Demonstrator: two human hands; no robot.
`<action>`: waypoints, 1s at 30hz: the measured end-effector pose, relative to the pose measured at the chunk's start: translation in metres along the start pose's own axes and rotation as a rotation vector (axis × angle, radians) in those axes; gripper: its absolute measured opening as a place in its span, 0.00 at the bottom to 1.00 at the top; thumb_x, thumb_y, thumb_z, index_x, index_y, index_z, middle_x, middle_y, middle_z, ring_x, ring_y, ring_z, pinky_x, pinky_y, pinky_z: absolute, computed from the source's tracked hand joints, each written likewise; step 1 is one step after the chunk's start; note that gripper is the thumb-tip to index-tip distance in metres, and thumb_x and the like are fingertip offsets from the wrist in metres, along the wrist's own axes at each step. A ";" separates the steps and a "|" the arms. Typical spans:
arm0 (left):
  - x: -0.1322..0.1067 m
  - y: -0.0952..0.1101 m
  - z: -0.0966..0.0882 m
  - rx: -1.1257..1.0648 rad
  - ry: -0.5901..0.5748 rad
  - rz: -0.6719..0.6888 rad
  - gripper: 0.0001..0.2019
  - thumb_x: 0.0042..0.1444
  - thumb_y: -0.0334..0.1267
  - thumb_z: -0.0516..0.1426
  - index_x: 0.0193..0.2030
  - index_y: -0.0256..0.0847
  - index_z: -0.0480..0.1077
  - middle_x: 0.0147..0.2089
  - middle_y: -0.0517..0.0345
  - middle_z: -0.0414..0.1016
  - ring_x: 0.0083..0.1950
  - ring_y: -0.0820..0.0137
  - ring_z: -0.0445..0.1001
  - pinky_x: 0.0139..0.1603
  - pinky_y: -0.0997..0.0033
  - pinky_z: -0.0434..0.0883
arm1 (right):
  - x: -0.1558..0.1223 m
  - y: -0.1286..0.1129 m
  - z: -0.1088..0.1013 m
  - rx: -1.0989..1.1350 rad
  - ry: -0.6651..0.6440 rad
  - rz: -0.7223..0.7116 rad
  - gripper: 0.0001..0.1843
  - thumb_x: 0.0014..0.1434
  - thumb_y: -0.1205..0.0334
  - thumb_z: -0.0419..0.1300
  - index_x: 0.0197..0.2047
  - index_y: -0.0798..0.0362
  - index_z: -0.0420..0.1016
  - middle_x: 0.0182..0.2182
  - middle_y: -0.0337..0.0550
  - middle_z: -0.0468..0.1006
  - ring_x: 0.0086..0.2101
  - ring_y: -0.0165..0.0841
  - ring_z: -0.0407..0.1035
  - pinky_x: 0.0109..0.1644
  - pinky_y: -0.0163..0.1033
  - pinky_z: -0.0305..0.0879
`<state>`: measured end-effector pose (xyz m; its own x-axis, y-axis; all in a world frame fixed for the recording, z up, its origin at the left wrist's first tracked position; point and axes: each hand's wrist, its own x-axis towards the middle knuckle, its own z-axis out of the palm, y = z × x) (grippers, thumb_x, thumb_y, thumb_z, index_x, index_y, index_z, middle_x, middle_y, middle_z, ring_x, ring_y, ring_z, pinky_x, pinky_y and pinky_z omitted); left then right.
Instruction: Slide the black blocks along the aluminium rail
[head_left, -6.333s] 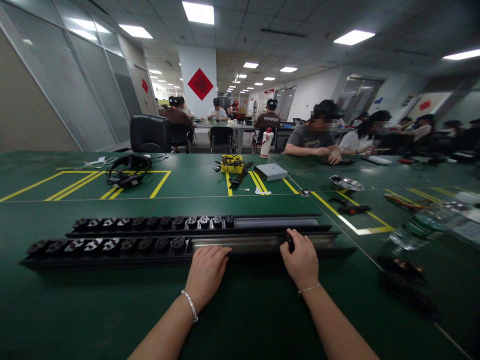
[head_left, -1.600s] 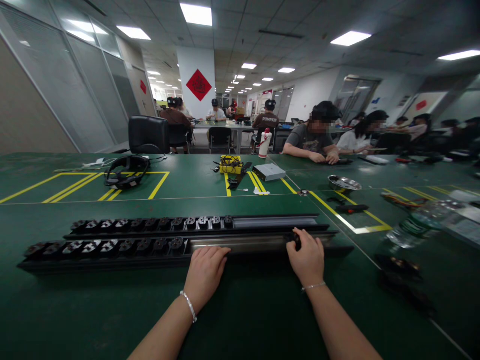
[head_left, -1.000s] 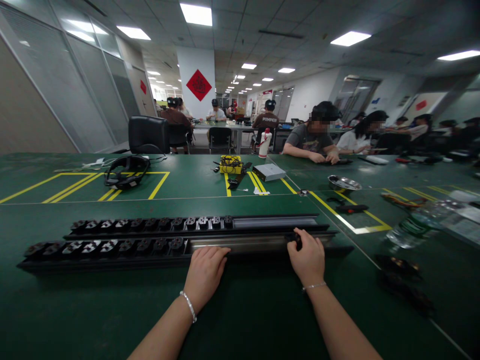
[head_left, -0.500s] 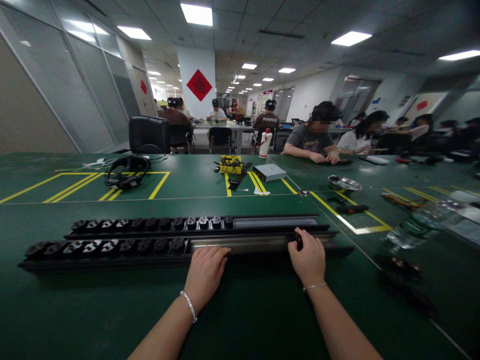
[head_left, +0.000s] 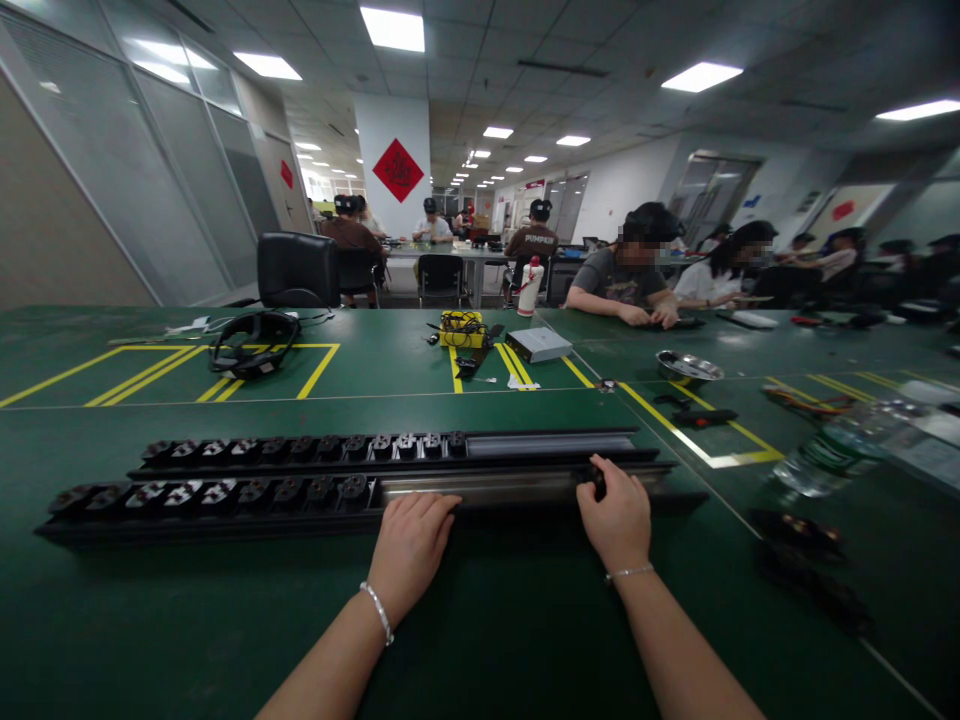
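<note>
Two long black channel rails lie side by side on the table. Black round socket modules (head_left: 219, 493) fill the left part of the near rail (head_left: 487, 488), and a similar row (head_left: 330, 447) sits in the far rail (head_left: 551, 445). My left hand (head_left: 411, 540) is closed over the near rail's front edge, right of its last seated module, thumb and fingertips along the rim. Toward the right end, my right hand (head_left: 619, 510) pinches a black socket module (head_left: 587, 480) at the near rail's channel. My fingers partly cover that module, so I cannot tell how deep it sits.
Loose black parts (head_left: 806, 560) lie to the right, near a clear plastic bottle (head_left: 825, 455). Farther back are a metal bowl (head_left: 690, 367), a grey box (head_left: 538, 345), a yellow cable-wrapped block (head_left: 461, 330) and a black headset (head_left: 255, 343). A co-worker (head_left: 622, 280) sits across the table.
</note>
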<state>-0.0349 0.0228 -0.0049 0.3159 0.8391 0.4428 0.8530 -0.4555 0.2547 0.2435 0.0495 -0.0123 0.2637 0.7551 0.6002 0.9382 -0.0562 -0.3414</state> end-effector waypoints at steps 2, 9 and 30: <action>0.000 0.000 0.000 0.004 -0.004 -0.003 0.13 0.58 0.34 0.48 0.47 0.47 0.68 0.43 0.58 0.74 0.43 0.67 0.69 0.44 0.63 0.62 | 0.000 0.000 0.000 -0.003 0.000 0.000 0.23 0.49 0.64 0.48 0.48 0.58 0.68 0.45 0.52 0.73 0.48 0.39 0.64 0.57 0.47 0.50; 0.001 0.001 -0.001 0.017 -0.004 -0.002 0.12 0.57 0.34 0.49 0.46 0.47 0.68 0.41 0.58 0.75 0.42 0.67 0.70 0.43 0.63 0.61 | 0.000 0.000 0.000 -0.006 0.016 -0.007 0.23 0.48 0.64 0.48 0.48 0.58 0.68 0.44 0.51 0.74 0.46 0.39 0.66 0.56 0.46 0.51; 0.000 0.001 0.000 0.008 -0.004 0.000 0.13 0.58 0.34 0.48 0.47 0.47 0.68 0.42 0.58 0.74 0.42 0.67 0.69 0.43 0.63 0.61 | 0.000 0.001 -0.002 -0.016 -0.007 0.068 0.22 0.48 0.63 0.48 0.47 0.56 0.68 0.45 0.51 0.72 0.51 0.40 0.61 0.59 0.55 0.40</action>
<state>-0.0342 0.0227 -0.0046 0.3176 0.8402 0.4396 0.8562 -0.4533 0.2478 0.2446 0.0484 -0.0116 0.3252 0.7540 0.5707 0.9218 -0.1181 -0.3693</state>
